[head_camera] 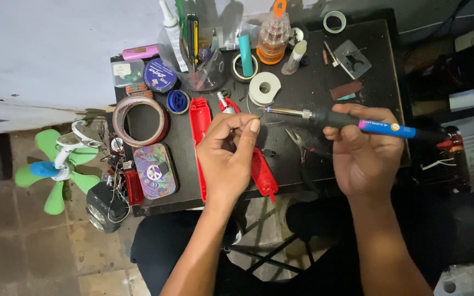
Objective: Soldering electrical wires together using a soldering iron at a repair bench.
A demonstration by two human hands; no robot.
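Right hand (366, 153) closed around blue-handled soldering iron (352, 121), tip aimed left over black table (368, 60). Left hand (229, 156) pinches thin solder wire (254, 111) between thumb and forefinger, above red plastic casing (199, 123). Wire end near iron tip. Solder spool (264, 89) just beyond.

Dim, even light; sharp, shadowed right edge
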